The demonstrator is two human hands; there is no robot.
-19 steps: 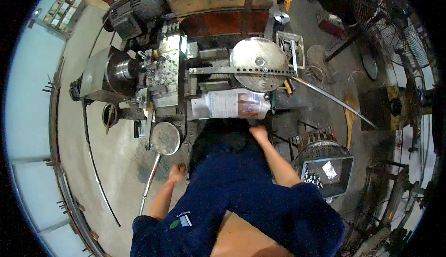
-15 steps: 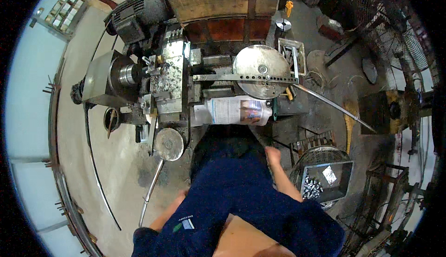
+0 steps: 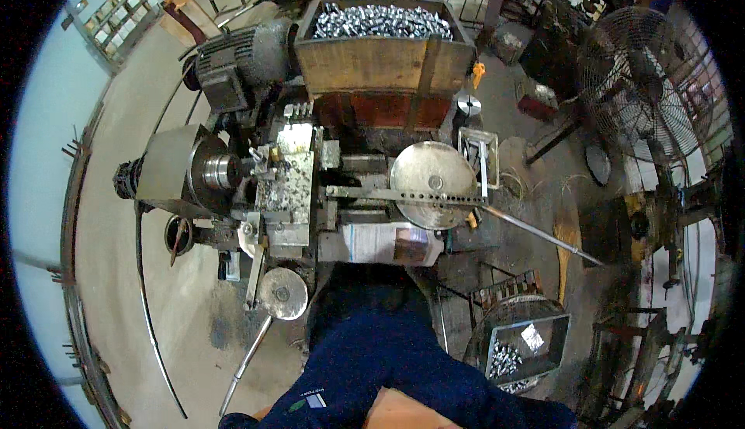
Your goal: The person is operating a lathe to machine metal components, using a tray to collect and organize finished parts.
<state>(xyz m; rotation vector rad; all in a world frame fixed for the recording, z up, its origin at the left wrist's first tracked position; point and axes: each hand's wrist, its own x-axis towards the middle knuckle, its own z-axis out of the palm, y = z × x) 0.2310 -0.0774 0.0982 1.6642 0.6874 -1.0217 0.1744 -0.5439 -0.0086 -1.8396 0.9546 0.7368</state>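
Note:
Neither of my hands shows in the head view; only my dark blue clothing (image 3: 372,351) fills the lower middle. In front of me stands a worn metal lathe-like machine (image 3: 279,188) with a round chuck (image 3: 221,171) on its left and a large round metal disc (image 3: 433,185) on its right. A long perforated lever bar (image 3: 403,195) crosses the disc. A white plastic jug (image 3: 388,243) lies on its side just ahead of my body. A small round handwheel (image 3: 281,293) with a long rod sits at my lower left.
A wooden bin (image 3: 384,57) heaped with shiny metal parts stands behind the machine. A metal tray (image 3: 524,344) with several shiny parts sits at lower right. A pedestal fan (image 3: 648,95) stands at right, an electric motor (image 3: 240,60) at the back left. Concrete floor (image 3: 116,289) lies to the left.
Both hands have dropped out of sight: the left was low by the floor, the right reached toward the jug. The view has tilted up, showing more of the bin.

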